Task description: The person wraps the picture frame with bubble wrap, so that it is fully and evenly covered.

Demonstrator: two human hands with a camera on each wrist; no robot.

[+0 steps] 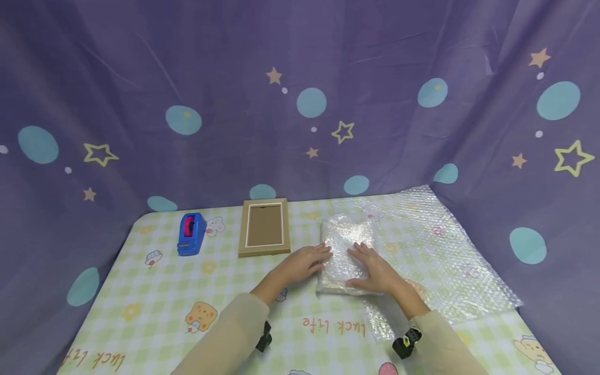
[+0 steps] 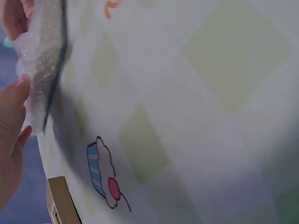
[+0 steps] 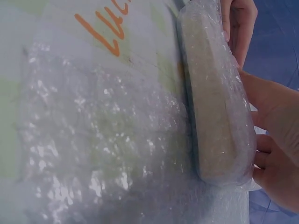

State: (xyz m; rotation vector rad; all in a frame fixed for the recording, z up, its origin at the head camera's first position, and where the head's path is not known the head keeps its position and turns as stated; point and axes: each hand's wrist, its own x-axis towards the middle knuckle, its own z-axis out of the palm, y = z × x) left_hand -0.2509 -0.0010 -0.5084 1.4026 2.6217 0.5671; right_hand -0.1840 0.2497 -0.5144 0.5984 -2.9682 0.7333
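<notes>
A flat rectangular package (image 1: 344, 237) wrapped in bubble wrap lies right of the table's middle. Through the wrap in the right wrist view, a pale tan edge of the thing inside (image 3: 210, 107) shows; its kind is hidden. My left hand (image 1: 307, 262) touches the package's left side, fingertips on the wrap. On its right part rests my right hand (image 1: 377, 271), fingers spread over the top. Both hands also appear against the package in the left wrist view, the left hand (image 2: 11, 126) lower down. A loose bubble wrap sheet (image 1: 450, 260) spreads out to the right.
A tan picture frame (image 1: 287, 229) with a white inner border lies left of the package. Farther left stands a blue tape dispenser (image 1: 191, 242) with a pink core. A checked cloth (image 1: 164, 291) covers the table, and a purple curtain (image 1: 225, 78) hangs behind it.
</notes>
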